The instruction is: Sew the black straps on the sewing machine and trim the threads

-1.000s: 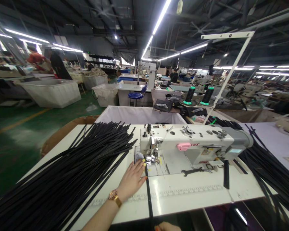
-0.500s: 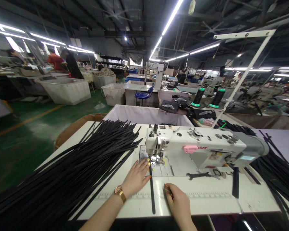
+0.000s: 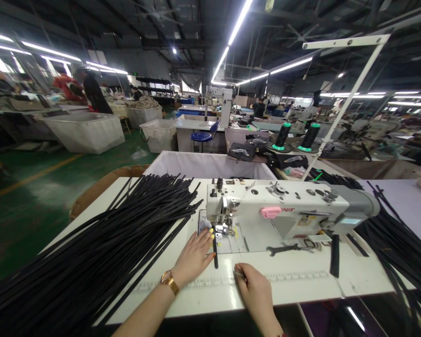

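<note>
Head view: black strip [image 3: 215,256] lies at the needle end of the sewing machine [image 3: 245,199], long axis running from the machine toward the near table [image 3: 205,297] edge. Left hand [image 3: 194,252] is nearer: just left of the strip, fingers spread flat, tips at its edge, nothing grasped. Right hand [image 3: 257,283] rests in front of the machine, right of the strip, curled nearly closed (can't tell what, if anything, it pinches). Vs 0.5 s ago: strip's loose tail is shorter, end closer to the machine.

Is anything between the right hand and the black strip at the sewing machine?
Nothing visible: only tabletop lies between the right hand and the strip. The left hand is on the strip's other side.
</note>
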A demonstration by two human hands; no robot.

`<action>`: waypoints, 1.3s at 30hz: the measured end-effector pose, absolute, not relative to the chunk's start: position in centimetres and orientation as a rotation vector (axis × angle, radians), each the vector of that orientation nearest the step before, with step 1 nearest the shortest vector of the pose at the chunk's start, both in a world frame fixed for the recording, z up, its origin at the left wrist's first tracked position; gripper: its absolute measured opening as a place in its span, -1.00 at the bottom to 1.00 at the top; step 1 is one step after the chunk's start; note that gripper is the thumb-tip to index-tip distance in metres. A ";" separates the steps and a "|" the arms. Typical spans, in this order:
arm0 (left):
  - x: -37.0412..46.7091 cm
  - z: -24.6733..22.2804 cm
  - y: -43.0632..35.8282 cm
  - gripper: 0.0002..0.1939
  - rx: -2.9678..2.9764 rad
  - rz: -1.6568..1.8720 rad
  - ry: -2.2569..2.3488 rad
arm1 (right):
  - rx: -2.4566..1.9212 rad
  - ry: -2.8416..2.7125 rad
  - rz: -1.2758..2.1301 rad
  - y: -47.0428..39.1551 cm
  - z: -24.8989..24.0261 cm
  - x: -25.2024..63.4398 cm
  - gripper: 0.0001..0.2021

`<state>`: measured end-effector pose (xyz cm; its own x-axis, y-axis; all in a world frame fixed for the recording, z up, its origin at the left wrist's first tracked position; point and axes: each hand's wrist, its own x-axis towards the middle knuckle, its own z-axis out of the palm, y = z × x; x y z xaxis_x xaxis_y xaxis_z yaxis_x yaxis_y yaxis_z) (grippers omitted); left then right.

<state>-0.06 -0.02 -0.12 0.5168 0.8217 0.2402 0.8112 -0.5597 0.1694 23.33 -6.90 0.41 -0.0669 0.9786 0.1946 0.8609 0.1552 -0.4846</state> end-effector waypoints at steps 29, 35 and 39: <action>0.2 -0.2 0.2 -0.51 2.684 0.486 1.456 | -1.740 -2.000 0.381 -7.0 1.2 23.4 -0.78; -0.5 0.2 1.7 -0.60 2.602 0.584 1.417 | -1.740 -2.003 0.365 -6.9 1.3 23.3 -0.78; -1.3 1.8 6.6 -0.70 2.499 0.673 1.450 | -1.757 -2.017 0.349 -6.9 1.4 23.1 -0.78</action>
